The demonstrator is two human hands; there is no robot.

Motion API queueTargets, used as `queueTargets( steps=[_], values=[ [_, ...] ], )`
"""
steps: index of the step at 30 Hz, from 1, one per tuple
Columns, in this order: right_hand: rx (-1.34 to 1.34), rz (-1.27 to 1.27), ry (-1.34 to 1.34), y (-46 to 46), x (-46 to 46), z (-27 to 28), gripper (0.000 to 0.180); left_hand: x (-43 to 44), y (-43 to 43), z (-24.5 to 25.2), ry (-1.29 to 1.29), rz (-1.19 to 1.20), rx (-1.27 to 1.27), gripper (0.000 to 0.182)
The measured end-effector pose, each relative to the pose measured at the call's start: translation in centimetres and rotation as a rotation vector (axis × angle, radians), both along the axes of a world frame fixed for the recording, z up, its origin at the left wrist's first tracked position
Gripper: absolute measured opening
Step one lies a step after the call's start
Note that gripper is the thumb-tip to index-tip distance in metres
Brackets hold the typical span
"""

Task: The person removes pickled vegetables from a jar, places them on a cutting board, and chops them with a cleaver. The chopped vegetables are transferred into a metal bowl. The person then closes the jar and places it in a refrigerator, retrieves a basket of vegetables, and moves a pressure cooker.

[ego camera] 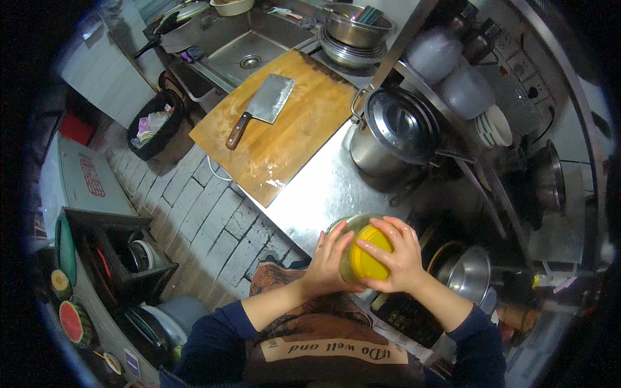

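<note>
A jar with a round yellow lid [372, 254] is between my two hands, in front of my apron. My left hand [326, 264] wraps the side of the jar's translucent body [345, 271]. Spread over the lid, the fingers of my right hand [405, 254] grip its rim. The jar's contents cannot be made out. Just beyond it shows a pale greenish rounded rim [356, 220], partly hidden by the hands. Farther off, a cleaver [271, 99] with a wooden handle lies flat on a wooden cutting board [223, 114].
A lidded steel stockpot [388, 153] stands on the steel counter [310, 189], right of the board. Beyond lie a sink [233, 53] and stacked steel bowls [356, 36]. A metal pan [470, 276] is beside my right forearm. A bin [155, 128] stands on the tiled floor.
</note>
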State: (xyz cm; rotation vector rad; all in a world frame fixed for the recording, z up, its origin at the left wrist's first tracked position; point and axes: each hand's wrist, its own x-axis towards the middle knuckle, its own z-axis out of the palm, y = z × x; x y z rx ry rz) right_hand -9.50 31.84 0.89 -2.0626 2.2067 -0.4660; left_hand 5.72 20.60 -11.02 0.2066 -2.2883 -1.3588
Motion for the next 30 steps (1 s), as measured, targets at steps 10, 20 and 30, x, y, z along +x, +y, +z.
queueTargets(
  steps=[10, 20, 30],
  values=[
    [0.146, -0.045, -0.052, -0.5, 2.7, 0.1, 0.082, 6.5, 0.7, -9.7, -0.321, 0.673, 1.259, 0.027],
    [0.058, 0.278, -0.08, -6.5, 8.8, 0.4, 0.065, 8.8, -3.0, -12.8, -0.221, 0.199, 2.114, 0.069],
    [-0.119, 0.868, -0.336, -27.0, 15.9, 12.5, 0.077, 22.6, -15.8, -9.0, 0.129, 0.277, 1.979, 0.071]
  ],
)
